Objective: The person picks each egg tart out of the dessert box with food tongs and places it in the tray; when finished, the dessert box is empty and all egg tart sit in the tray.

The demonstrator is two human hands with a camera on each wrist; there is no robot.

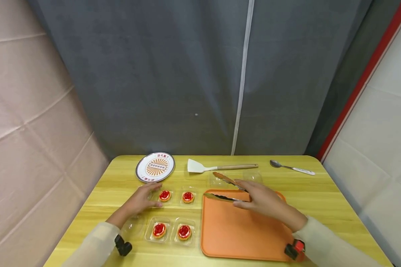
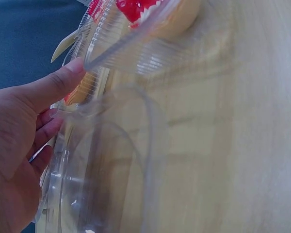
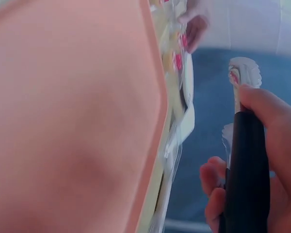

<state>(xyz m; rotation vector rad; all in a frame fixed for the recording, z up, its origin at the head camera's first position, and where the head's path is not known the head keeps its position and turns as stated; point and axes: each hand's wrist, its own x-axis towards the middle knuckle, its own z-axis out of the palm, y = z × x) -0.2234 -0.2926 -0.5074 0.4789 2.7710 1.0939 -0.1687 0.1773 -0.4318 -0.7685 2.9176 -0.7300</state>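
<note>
My left hand (image 1: 142, 198) is at the far-left clear plastic box (image 1: 171, 202), thumb on its near side and fingers on its far side. A red-topped tart (image 1: 165, 195) sits in this box. In the left wrist view, the thumb (image 2: 75, 68) lies by the box's edge; the exact contact is partly hidden. My right hand (image 1: 262, 198) grips a pair of tongs (image 1: 225, 179) above the orange tray (image 1: 240, 237). Their tips are spread, with nothing between them. The right wrist view shows the black handle (image 3: 247, 170) in the palm.
More tarts (image 1: 188, 197) sit in clear boxes, including two in the near row (image 1: 159, 230). Their lids lie flipped back. Behind are a round plate (image 1: 142, 168), a white spatula (image 1: 195, 166), a spoon (image 1: 302, 170) and clear containers (image 1: 253, 177). A grey curtain (image 1: 173, 92) borders the table.
</note>
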